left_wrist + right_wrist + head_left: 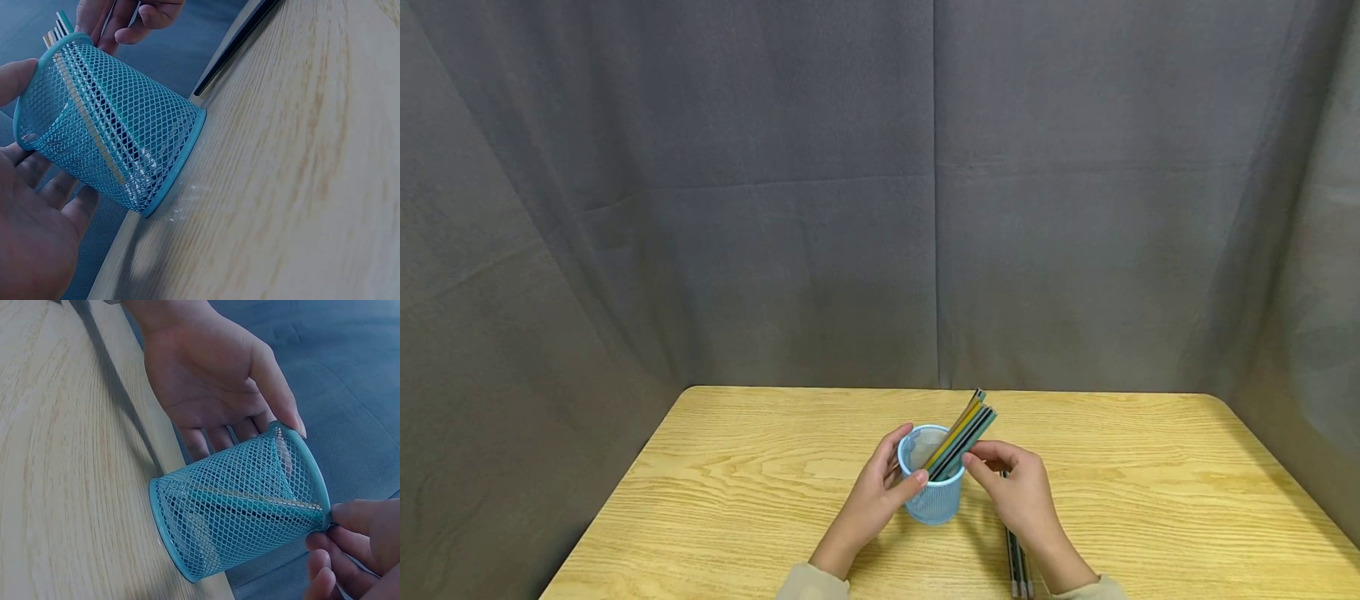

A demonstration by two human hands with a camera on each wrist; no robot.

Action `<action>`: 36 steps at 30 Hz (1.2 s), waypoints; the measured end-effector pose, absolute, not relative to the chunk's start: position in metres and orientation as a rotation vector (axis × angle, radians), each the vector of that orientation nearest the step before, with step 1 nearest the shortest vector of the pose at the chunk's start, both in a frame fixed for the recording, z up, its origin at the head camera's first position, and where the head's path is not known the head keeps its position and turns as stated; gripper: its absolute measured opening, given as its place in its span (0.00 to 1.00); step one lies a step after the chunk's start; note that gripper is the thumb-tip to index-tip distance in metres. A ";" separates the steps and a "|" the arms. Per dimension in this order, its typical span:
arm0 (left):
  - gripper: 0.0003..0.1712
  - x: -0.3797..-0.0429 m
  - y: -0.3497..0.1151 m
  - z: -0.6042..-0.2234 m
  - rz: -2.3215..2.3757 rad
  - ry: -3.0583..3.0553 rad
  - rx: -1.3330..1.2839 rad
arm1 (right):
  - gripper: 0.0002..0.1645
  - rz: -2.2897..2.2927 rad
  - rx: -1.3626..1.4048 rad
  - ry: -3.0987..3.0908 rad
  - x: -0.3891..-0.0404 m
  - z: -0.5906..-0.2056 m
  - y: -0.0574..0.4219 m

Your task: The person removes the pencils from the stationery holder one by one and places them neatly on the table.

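A light-blue mesh pencil cup point(934, 504) stands on the table, slightly tilted in the wrist views only by camera angle. Inside it several pencils point(964, 433), green, black and yellow, lean to the right over the rim. My left hand point(876, 483) grips the cup from the left, thumb at the near rim and fingers round the far side. On the right, my right hand point(1018, 483) has thumb and forefinger pinched at the cup's rim, beside the leaning pencils. The right wrist view shows this pinch point(350, 525) at the rim; the fingertips partly hide each other.
Several dark pencils point(1019, 571) lie on the wooden table point(737, 500) beneath my right wrist, partly covered by it. Grey curtains point(805, 250) stand behind the table and along both sides.
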State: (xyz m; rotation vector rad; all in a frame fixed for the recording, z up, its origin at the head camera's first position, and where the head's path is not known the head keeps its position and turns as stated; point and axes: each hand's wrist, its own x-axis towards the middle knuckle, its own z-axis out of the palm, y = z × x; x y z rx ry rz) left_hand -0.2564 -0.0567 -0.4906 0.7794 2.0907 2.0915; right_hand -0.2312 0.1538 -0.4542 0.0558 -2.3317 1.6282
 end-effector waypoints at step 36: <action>0.39 -0.258 -0.058 -0.493 2.075 2.121 0.804 | 0.06 1.666 0.024 -2.262 -0.228 -0.448 0.152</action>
